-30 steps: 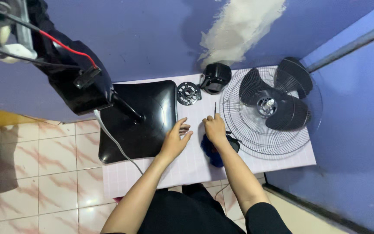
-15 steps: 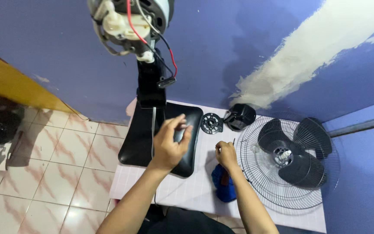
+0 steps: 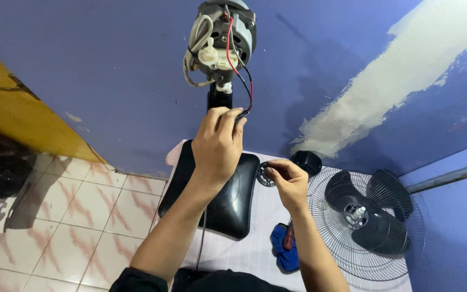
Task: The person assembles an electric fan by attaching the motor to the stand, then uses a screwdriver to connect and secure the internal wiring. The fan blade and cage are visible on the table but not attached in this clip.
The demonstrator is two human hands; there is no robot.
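Note:
My left hand [image 3: 217, 143] is raised and shut around the black neck [image 3: 220, 100] of a stripped fan, just under its bare grey motor [image 3: 220, 38]. Red and black wires [image 3: 247, 81] hang from the motor down to my fingertips. The neck rises from a black square base [image 3: 233, 208] on a white table [image 3: 244, 254]. My right hand [image 3: 287, 181] is lower, with fingers pinched shut in front of a round black disc [image 3: 261, 178]. The thin screwdriver it held earlier is hidden in the fist.
A black motor cover [image 3: 306, 161] lies behind the disc. A wire grille [image 3: 325, 238] holding a black fan blade [image 3: 385, 200] fills the table's right side. A blue cloth [image 3: 282, 257] with a tool on it lies near the front edge. Blue walls behind, tiled floor [image 3: 71, 216] left.
My left hand rose from the table to the fan neck and closed on it. My right hand lifted off the table toward the disc. My view tilted up to the motor.

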